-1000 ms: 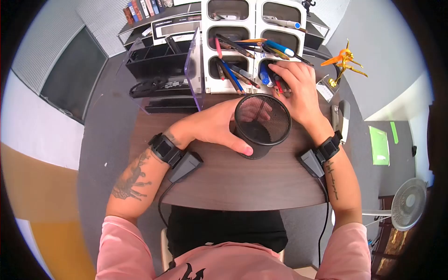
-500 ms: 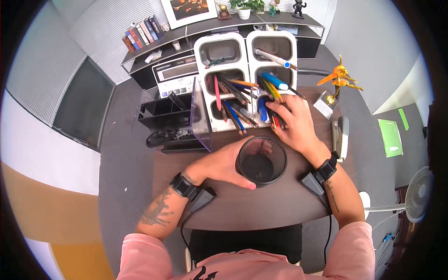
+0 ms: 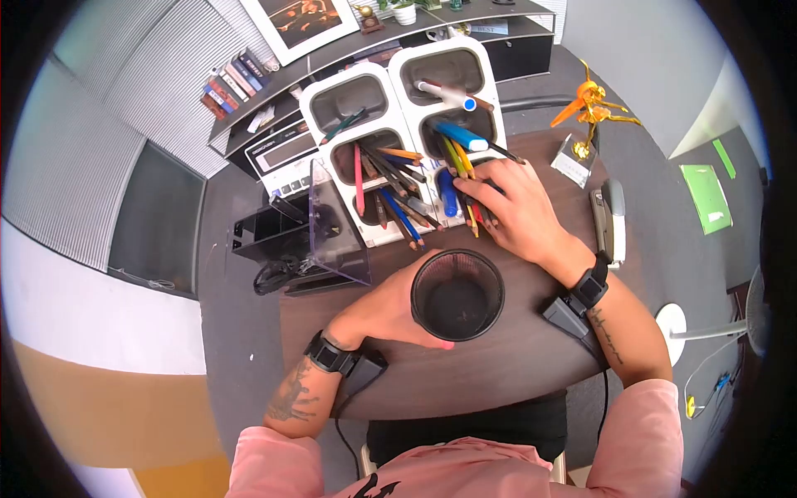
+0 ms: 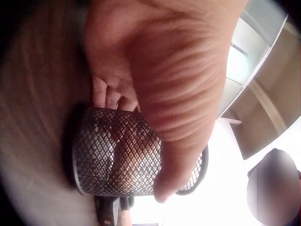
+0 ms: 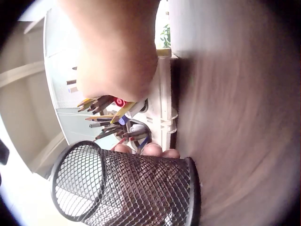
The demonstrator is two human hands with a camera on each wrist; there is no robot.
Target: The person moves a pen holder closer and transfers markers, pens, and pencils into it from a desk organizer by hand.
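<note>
My left hand (image 3: 386, 309) holds a black mesh pen cup (image 3: 458, 309) upright on the table, thumb on the near side and fingers round the far side. Only the dark bottom shows inside the cup. Beyond it, my right hand (image 3: 523, 212) reaches over the lower right compartment of a white pen organizer (image 3: 397, 104). Its fingers are among the pens beside a blue marker (image 3: 448, 195); I cannot tell whether they pinch one. A red round end (image 5: 119, 101) and a yellow pencil (image 5: 123, 112) stick out below that hand in the right wrist view.
Pencils, including a pink one (image 3: 359, 178), fill the organizer's left compartments. A clear-sided black holder (image 3: 274, 236) with cables stands at left. To the right are a stapler (image 3: 610, 224) and a golden figurine (image 3: 588, 108) on a clear base. A calculator (image 3: 282, 158) lies behind.
The head view has tilted and turned, so the shelf behind shows more. My left hand keeps its grip on the cup, and my right hand stays at the same compartment.
</note>
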